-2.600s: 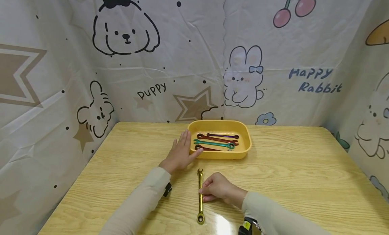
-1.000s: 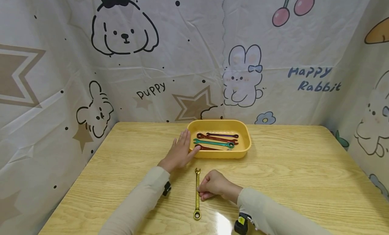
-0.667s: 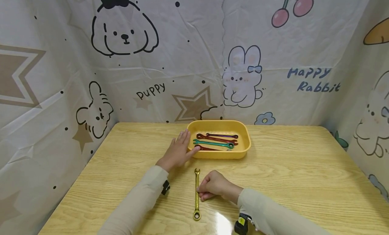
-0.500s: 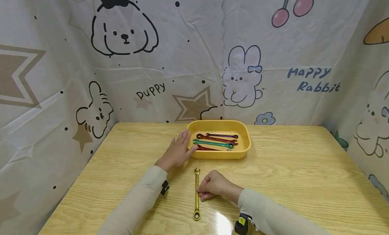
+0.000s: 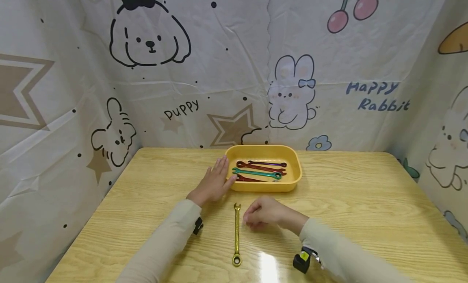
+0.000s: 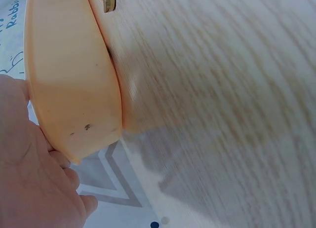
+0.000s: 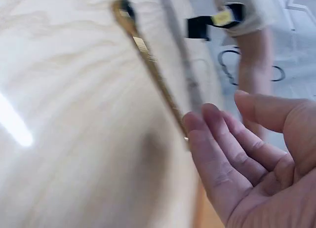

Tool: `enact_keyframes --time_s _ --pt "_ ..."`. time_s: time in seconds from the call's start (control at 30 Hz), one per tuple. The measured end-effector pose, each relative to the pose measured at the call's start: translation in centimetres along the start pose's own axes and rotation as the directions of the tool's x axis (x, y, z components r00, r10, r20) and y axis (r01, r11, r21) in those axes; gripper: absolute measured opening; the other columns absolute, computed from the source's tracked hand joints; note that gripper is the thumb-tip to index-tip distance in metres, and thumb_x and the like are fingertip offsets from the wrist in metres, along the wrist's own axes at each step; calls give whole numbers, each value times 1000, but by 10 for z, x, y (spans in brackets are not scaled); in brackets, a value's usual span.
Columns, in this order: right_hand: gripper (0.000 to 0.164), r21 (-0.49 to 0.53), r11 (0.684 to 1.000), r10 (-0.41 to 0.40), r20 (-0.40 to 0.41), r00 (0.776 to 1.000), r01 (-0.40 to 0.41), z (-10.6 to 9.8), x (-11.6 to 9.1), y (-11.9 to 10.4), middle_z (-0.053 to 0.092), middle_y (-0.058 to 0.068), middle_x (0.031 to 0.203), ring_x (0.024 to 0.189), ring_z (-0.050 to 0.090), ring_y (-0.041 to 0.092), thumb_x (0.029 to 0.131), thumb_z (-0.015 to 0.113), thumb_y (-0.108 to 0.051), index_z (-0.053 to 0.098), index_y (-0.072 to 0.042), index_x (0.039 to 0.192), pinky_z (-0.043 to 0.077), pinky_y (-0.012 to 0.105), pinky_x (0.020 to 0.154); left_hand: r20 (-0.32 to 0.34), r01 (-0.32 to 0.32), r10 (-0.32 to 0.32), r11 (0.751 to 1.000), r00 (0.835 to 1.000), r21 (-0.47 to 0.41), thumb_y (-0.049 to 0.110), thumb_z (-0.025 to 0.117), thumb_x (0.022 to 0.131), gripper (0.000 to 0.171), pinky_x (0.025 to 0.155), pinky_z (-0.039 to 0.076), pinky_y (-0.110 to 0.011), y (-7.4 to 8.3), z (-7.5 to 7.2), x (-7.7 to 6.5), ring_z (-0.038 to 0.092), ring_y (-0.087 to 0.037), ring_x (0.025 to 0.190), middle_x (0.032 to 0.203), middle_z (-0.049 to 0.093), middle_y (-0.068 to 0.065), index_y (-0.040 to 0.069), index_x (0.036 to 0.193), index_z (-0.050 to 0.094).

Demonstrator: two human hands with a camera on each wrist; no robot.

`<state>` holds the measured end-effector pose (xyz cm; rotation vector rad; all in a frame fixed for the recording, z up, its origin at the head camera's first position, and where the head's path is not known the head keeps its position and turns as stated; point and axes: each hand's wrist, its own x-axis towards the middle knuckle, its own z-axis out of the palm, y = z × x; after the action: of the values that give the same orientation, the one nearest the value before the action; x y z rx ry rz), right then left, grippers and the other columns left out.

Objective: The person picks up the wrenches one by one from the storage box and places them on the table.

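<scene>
A gold combination wrench lies on the wooden table, its open end pointing toward the yellow tray. Just right of the wrench is my right hand, holding nothing; the right wrist view shows its fingers loosely bent with the thumb apart from them. My left hand rests with extended fingers against the tray's left end and front corner. Inside the tray lie a purple wrench, a red wrench, a green wrench and a dark red wrench partly hidden by the front wall.
The light wood table extends to both sides of the tray. A printed cloth hangs behind the table and along its sides. Each wrist wears a black strapped device, such as the right wrist's camera.
My right hand earlier pinched the gold wrench and shifted it slightly left. It has now let go and moved off to the right. The left hand stays at the tray.
</scene>
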<state>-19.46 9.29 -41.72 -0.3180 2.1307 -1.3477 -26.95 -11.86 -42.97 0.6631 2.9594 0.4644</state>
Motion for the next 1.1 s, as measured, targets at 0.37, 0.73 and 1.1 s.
enact_keyframes --time_s 0.37,0.73,1.1 --pt "24 -303 933 -258 -177 950 196 -72 -17 -79 72 8 93 83 66 19 90 68 -18 71 1 105 54 30 72 14 4 -4 1000 1000 7 54 19 102 75 116 8 -53 -3 1 2 -4 -27 148 161 -4 -11 3 154 3" --pt "24 -475 861 -341 -276 898 181 -103 -1 -102 70 12 101 89 65 22 92 66 -18 70 -1 108 53 35 77 19 12 -13 1000 1000 9 56 16 101 76 117 5 -53 -5 1 2 -8 -23 147 161 -6 -10 4 153 0" --pt "29 -545 825 -348 -286 893 147 -112 33 -89 68 17 112 108 61 33 91 66 -17 67 2 113 48 46 94 8 14 -15 1000 1000 9 52 20 103 73 116 9 -53 0 1 1 1 -31 148 161 -3 -12 2 153 4"
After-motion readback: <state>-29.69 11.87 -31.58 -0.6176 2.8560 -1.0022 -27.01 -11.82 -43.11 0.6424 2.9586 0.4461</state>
